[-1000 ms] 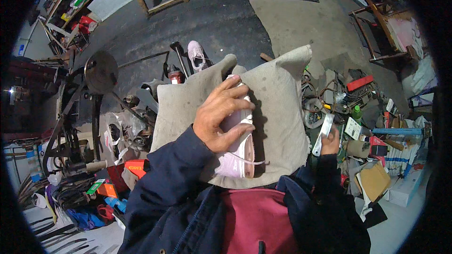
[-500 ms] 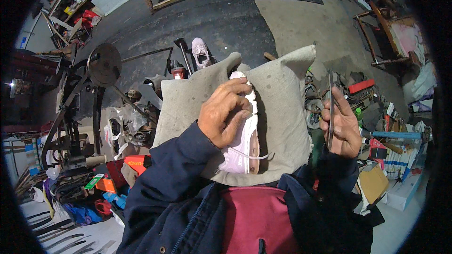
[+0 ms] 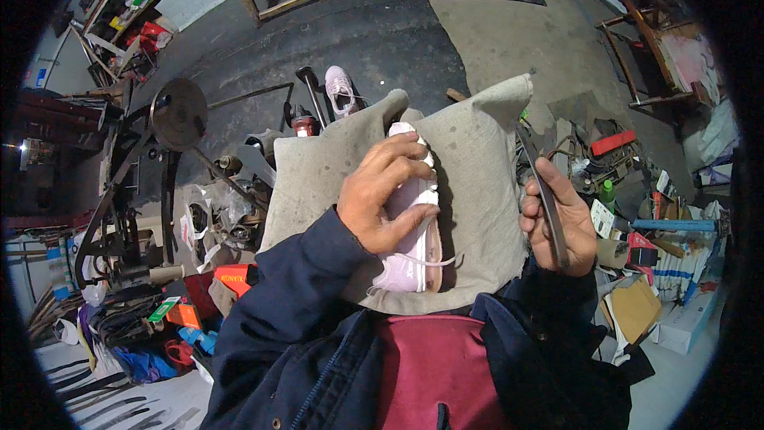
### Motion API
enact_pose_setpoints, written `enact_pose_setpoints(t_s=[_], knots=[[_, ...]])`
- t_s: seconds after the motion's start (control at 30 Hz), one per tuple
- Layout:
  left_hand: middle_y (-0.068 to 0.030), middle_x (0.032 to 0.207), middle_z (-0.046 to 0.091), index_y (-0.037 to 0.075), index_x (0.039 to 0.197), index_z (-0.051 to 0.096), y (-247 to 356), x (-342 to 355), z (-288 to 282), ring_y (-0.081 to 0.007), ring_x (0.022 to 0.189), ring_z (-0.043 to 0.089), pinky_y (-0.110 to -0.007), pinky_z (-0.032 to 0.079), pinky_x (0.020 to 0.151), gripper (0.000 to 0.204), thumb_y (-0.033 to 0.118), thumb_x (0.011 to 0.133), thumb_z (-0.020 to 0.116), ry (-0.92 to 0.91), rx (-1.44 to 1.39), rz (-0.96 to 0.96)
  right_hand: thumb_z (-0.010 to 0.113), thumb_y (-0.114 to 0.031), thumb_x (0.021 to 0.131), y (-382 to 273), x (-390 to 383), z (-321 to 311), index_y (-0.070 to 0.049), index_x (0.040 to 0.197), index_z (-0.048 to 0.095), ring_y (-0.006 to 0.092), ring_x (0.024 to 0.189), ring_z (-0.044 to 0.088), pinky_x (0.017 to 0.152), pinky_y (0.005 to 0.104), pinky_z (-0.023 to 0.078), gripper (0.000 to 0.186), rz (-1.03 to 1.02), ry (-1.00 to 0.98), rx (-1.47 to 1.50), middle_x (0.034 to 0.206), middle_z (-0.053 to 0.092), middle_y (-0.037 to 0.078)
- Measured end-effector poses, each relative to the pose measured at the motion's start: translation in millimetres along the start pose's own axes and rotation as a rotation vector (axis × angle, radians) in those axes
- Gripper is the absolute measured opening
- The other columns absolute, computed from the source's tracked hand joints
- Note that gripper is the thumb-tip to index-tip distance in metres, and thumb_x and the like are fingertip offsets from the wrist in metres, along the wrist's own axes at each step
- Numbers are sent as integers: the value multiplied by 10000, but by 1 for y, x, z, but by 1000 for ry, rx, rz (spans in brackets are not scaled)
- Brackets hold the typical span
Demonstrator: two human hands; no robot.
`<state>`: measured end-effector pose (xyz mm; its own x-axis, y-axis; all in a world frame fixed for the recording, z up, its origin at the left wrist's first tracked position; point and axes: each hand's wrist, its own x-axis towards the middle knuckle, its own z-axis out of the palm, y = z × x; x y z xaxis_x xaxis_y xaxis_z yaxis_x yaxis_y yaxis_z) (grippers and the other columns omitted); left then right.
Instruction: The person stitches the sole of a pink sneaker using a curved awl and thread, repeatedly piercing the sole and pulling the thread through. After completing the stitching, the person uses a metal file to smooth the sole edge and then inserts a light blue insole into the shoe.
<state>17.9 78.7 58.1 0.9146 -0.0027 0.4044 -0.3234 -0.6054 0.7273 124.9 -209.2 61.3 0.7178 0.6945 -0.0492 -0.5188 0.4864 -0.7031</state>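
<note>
A pink-and-white sneaker (image 3: 402,267) lies on its side lengthwise on a grey cloth (image 3: 310,183) over my lap, its loose lace trailing to the right. My left hand (image 3: 382,187) grips the sneaker's middle and upper part, fingers curled over the white sole edge. At the right edge of the cloth my right hand (image 3: 561,223) holds a long, flat, dark metal blade (image 3: 535,159) upright and slanting, its far end pointing away from me. A second pink sneaker (image 3: 339,86) rests on the dark floor beyond the cloth.
A black metal machine with a round plate (image 3: 177,111) stands at left. Tools, scraps and a blue-handled tool (image 3: 668,225) crowd the right. Wooden stools (image 3: 290,0) are farther back. Bags and boxes (image 3: 187,318) lie at lower left.
My right hand has risen from beside the clutter with the blade, which turned edge-on and now tilts toward the cloth. My left hand has shifted slightly on the sneaker.
</note>
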Motion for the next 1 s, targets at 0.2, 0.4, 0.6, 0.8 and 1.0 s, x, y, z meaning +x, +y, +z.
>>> enact_pose_setpoints(t_s=[0.2, 0.4, 0.6, 0.8, 1.0], knots=[[-142, 1215, 634, 100, 1030, 729, 2, 2, 10, -381, 1297, 565, -465, 482, 1056, 269, 82, 773, 806, 2, 46, -48, 689, -125, 979, 9, 3, -5, 36, 1550, 427, 162, 882, 621, 754, 314, 523, 648, -95, -53, -40, 1157, 586, 134], [-140, 1191, 638, 73, 992, 718, 6, 6, 17, -380, 1263, 566, -467, 466, 1054, 211, 15, 796, 771, -17, 85, -111, 633, -329, 1045, 9, 2, -16, 36, 1447, 547, 84, 560, 494, 505, 261, 416, 549, -62, -2, 77, 748, 574, 33], [-216, 1346, 569, 75, 1211, 652, 1, 5, 12, -433, 1345, 503, -484, 454, 1090, 419, 110, 809, 765, -41, 126, -104, 555, -320, 1021, 22, 9, 0, 36, 1110, 659, 153, 591, 600, 536, 275, 462, 381, 2, 552, -259, 792, 678, 121], [-343, 1625, 278, 109, 1378, 570, -1, 1, 13, -522, 1532, 239, -551, 258, 1236, 672, 291, 779, 815, -117, 180, -239, 462, -357, 1051, 23, 16, 23, 54, 1391, 555, 183, 552, 596, 505, 269, 452, 541, 210, 226, -429, 859, 689, 203], [-322, 1638, 256, 80, 1328, 533, -7, 1, 5, -482, 1565, 205, -528, 253, 1233, 672, 235, 745, 828, -77, -15, -207, 527, -281, 1049, 45, 27, 38, 89, 1449, 479, 141, 539, 527, 521, 264, 423, 547, 297, 110, -326, 764, 576, 88]])
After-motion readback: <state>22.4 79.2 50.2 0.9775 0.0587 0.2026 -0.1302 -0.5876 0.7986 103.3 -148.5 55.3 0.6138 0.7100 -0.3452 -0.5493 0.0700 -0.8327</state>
